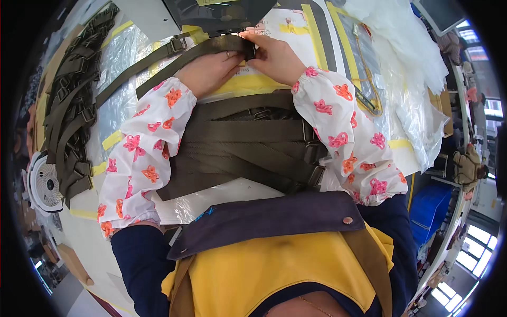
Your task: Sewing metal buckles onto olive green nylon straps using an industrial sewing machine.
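Note:
My left hand (211, 72) is closed on a dark olive webbing strap (224, 45), its fingers curled beneath the looped band. My right hand (279, 59) pinches the same strap's end between thumb and forefinger, just under the head of a sewing machine (222, 17). The needle area is mostly hidden behind the strap and fingers. From the loop, lengths of strap run down to the left, one carrying a metal buckle (178, 44). Between my forearms lies a pile of similar straps (237, 142) with buckles at its right side.
Many buckled straps (68, 105) hang in a bundle at the left, above a small white fan (46, 184). Yellow tape (315, 37) and clear plastic sheeting cover parts of the table. White plastic wrapping (406, 47) is heaped at the right, with a blue bin (429, 211) below.

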Demonstrator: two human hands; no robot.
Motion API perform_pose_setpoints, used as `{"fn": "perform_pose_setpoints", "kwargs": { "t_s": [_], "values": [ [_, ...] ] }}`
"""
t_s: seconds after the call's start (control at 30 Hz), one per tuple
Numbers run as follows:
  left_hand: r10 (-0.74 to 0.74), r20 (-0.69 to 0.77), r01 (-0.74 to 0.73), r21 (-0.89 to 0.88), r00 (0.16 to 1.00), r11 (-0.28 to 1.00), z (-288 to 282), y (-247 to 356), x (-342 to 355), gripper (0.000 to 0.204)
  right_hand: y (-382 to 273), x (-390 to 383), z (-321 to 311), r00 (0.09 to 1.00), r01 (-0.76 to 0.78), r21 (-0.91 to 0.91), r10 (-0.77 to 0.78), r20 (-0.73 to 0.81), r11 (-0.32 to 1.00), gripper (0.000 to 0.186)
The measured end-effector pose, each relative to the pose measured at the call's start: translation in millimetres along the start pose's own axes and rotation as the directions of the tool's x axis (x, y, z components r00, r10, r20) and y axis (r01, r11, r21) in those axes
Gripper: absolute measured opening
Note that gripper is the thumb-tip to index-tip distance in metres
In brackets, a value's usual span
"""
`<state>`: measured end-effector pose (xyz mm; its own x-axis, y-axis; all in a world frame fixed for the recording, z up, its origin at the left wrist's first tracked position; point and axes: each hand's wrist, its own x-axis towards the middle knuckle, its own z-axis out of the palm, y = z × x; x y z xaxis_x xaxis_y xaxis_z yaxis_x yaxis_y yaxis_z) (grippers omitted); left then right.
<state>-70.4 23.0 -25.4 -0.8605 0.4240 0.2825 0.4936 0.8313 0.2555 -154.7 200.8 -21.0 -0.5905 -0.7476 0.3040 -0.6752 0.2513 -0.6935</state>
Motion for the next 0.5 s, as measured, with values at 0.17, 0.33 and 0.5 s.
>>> {"fn": "perform_pose_setpoints", "kwargs": {
  "t_s": [0.17,0.33,0.5],
  "values": [
    [-0.070,0.167,0.095,-0.149,0.983,0.984,-5,-4,1,0.025,1,-6,3,0.998,-0.037,-0.120,0.032,-0.046,0.992,0.046],
    [-0.119,0.160,0.151,-0.207,0.980,0.967,-12,0,-4,0.022,10,1,-2,0.989,0.148,-0.039,-0.149,-0.017,0.988,0.041],
    [-0.195,0.172,0.230,-0.219,0.966,0.948,-11,5,-5,0.024,12,8,-12,0.961,0.276,0.055,-0.277,0.008,0.960,0.033]
  ]
}}
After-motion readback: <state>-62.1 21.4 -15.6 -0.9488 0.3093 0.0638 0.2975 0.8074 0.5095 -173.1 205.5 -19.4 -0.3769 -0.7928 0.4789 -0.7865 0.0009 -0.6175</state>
